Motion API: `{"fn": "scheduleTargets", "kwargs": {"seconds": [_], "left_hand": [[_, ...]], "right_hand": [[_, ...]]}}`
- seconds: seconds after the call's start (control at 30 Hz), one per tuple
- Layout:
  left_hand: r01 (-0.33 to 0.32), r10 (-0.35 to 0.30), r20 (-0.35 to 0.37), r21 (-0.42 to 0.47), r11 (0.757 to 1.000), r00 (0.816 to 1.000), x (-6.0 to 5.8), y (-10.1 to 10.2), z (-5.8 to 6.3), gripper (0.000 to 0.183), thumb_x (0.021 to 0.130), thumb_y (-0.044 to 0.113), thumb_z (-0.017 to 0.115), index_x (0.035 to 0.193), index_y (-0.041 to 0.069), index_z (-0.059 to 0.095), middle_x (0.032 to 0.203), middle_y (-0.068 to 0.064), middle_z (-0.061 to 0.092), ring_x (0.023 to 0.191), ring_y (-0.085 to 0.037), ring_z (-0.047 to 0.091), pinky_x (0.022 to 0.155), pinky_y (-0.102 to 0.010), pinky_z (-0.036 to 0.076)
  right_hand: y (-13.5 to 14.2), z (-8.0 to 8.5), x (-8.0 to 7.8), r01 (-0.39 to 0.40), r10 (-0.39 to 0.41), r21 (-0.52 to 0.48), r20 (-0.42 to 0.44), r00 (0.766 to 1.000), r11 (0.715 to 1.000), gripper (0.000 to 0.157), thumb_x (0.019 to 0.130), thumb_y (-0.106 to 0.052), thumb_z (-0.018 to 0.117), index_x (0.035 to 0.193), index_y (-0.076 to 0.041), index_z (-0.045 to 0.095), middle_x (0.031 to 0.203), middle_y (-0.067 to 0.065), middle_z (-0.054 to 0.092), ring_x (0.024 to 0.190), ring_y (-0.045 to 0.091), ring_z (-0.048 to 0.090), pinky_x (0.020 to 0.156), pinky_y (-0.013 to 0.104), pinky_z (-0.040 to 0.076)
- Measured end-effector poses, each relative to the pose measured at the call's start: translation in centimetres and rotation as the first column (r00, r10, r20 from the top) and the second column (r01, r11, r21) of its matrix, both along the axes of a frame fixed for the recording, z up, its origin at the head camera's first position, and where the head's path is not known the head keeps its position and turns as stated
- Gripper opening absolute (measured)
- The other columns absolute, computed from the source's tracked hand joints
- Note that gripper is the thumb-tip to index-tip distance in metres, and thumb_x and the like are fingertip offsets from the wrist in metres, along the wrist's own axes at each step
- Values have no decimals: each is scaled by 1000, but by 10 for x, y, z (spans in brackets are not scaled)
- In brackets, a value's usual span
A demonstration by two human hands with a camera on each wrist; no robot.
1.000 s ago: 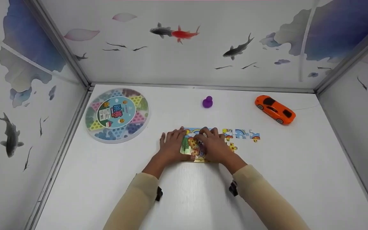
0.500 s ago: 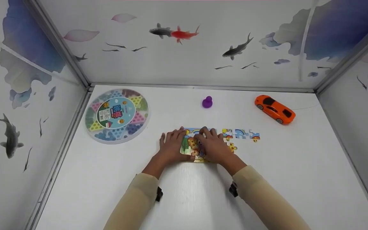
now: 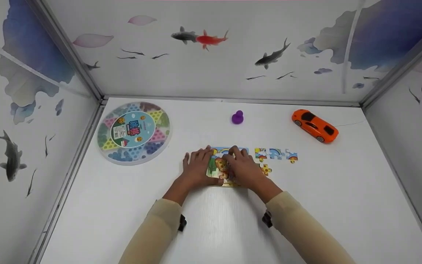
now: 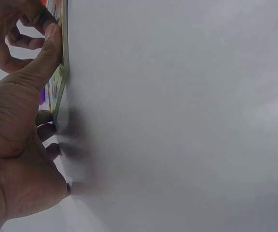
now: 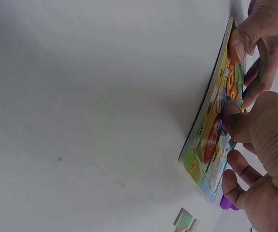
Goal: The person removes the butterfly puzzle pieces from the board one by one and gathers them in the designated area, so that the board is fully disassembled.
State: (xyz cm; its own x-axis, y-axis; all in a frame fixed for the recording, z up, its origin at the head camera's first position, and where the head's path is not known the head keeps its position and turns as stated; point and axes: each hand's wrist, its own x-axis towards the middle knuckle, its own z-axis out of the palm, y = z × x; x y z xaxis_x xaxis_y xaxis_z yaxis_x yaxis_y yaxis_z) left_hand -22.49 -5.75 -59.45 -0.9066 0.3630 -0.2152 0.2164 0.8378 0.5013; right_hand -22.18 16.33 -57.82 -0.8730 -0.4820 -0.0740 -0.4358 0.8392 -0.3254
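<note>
Currently puzzle (image 3: pixel 219 167) lies flat on counter (image 3: pixel 211 227), left hand (image 3: pixel 197 169) spread along its left side. Right hand (image 3: pixel 245 168) bends over its right part; can't tell if it pinches anything.

Both forearms (image 3: pixel 158 231) reach forward, left grip (image 3: pixel 197 168) spread with thumb extended inward, right grip (image 3: pixel 245 168) curled beside it.

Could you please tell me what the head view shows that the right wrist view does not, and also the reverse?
Only head: the orange toy car, the round game box and the red fish on the back wall.
Only right wrist: the small lettering on the puzzle.
Both: the puzzle, the left grip, the right grip, the purple toy and the white table.
</note>
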Motion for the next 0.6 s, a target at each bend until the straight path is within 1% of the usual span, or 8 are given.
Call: {"fn": "scheduleTargets", "kwargs": {"seconds": [0.1,0.33,0.6], "left_hand": [[-1,1,-4,3,1000,1000,1,-1,0,116,87,63,89,175,16,30,186,-6,23,168,-39,23,136,-71,10],[8,-8,-8,11,1000,1000,0,-2,-1,117,87,64,88,176,16,29,186,-6,21,168,-38,23,136,-71,9],[3,-3,-9,2,1000,1000,0,-1,-3,119,87,66,88,177,18,28,186,-5,22,169,-38,22,136,-71,9]], "right_hand": [[0,-1,0,-4,4,-6,4,1000,1000,56,101,-11,80,152,-14,60,150,11,47,129,36,50,109,60,53],[0,-1,0,-20,20,-20,-17,1000,1000,49,105,-15,77,152,-13,61,151,11,47,133,37,49,111,63,51],[1,-2,2,-37,36,-35,-29,999,999,47,106,-15,76,151,-12,63,151,13,47,130,36,47,104,65,53]]}}
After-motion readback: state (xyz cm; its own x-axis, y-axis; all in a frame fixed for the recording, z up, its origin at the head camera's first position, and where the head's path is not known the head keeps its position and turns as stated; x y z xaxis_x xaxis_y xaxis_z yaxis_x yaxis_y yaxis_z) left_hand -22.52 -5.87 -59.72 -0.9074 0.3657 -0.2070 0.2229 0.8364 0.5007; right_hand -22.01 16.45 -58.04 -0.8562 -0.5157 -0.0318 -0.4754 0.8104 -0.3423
